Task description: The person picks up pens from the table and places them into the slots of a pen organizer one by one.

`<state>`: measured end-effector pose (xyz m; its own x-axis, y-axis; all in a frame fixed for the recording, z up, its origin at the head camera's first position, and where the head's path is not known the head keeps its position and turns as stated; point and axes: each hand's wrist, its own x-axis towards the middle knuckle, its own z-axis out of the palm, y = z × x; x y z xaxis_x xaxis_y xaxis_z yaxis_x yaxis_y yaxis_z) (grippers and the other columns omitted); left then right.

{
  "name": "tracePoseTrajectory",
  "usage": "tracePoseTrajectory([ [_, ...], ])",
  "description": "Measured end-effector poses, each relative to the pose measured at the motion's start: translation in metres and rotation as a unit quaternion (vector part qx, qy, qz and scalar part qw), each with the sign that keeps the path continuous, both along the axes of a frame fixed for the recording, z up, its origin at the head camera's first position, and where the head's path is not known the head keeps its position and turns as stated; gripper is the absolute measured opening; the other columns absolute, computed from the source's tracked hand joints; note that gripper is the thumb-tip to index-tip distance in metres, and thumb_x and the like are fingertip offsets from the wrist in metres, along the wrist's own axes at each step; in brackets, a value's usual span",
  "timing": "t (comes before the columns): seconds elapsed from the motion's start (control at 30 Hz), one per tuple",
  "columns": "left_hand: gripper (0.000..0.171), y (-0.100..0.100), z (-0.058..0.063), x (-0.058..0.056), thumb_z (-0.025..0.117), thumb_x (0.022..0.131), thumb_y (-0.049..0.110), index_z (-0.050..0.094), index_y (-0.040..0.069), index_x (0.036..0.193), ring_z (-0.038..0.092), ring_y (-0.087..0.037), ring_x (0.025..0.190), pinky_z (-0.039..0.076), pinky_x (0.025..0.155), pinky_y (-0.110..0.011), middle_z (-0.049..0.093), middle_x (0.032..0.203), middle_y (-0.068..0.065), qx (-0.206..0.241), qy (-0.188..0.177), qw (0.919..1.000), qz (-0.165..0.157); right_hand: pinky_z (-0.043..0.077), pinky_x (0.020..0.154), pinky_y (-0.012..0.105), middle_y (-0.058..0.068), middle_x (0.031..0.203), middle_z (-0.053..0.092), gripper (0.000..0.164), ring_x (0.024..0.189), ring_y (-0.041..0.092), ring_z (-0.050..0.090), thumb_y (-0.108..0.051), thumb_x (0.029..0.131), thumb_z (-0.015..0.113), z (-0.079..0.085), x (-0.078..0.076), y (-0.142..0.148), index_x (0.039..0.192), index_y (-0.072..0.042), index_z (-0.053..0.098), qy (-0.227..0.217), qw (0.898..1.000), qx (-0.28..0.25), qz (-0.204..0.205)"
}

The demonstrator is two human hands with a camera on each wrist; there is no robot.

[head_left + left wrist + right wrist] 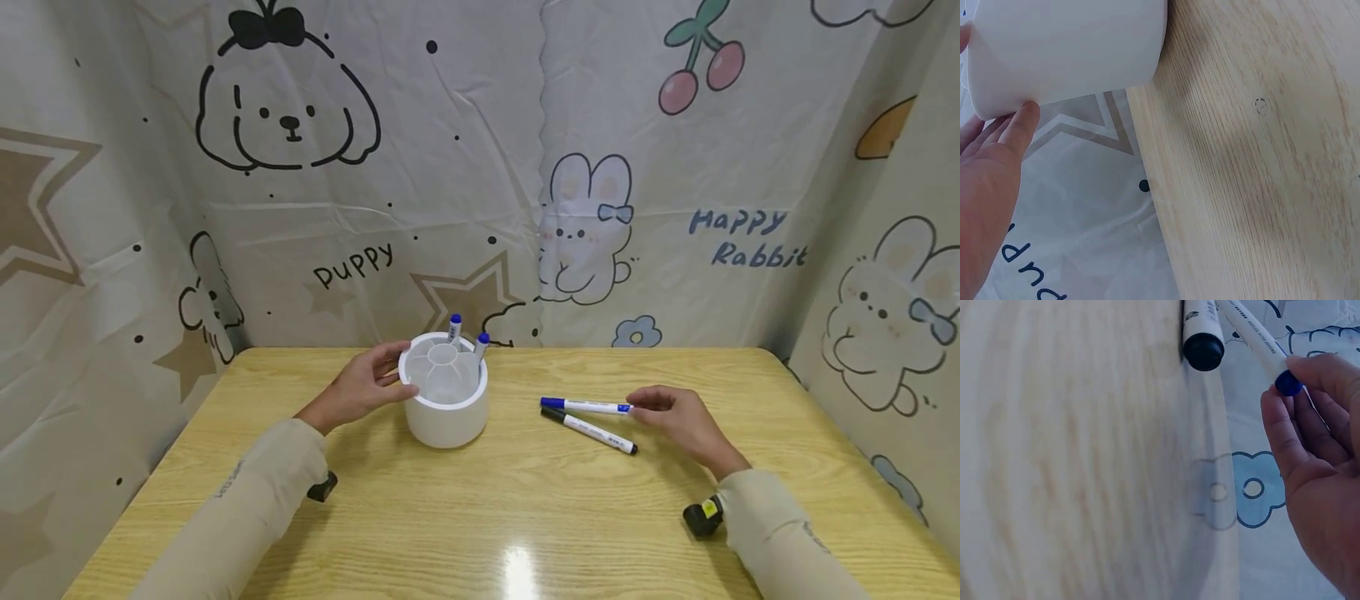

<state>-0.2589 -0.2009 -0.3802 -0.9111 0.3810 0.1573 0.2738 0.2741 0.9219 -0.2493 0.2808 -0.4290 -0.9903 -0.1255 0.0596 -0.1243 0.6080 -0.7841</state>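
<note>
On the table's [420, 517] near side, black marker [600, 435] lies loose. Just past it I've got R hand [678, 421] pinching the blue marker [592, 407] by its tail, prob to leave the capped end free. Farther over, L hand [363, 387] grips the white holder [447, 427] at the rim, prob so it won't slide. 2 blue-ended markers [455, 327] stand inside, prob propped by dividers [442, 356]. Cloth backdrop [465, 192] behind, fwiw.

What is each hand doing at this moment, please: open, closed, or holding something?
Left hand: holding the round white holder by its side.
Right hand: pinching the end of a blue-capped marker.
</note>
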Motion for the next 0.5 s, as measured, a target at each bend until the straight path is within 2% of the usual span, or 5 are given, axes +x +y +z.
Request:
tracePoseTrajectory([
  [0.33,0.058,0.000,0.000,0.001,0.068,0.094,0.002,0.041,-0.012,0.143,0.046,-0.042,0.134,0.049,0.104,-0.035,0.044,0.145,-0.031,-0.001,0.007,0.9997,0.024,0.053,0.079,0.014,0.013,0.116,0.070,0.038,0.095,0.002,0.062,-0.027,0.095,0.072,0.011,-0.002,-0.001,0.120,0.001,0.069,0.021,0.998,-0.048,-0.044],
  [0.5,0.054,0.000,0.004,-0.002,0.065,0.097,0.005,0.044,-0.008,0.144,0.046,-0.041,0.134,0.050,0.104,-0.038,0.044,0.147,-0.028,-0.021,0.016,0.9993,0.026,0.053,0.080,0.013,0.012,0.118,0.069,0.041,0.093,-0.001,0.061,-0.032,0.096,0.069,0.019,-0.004,-0.001,0.123,0.000,0.067,0.032,0.996,-0.058,-0.052],
])
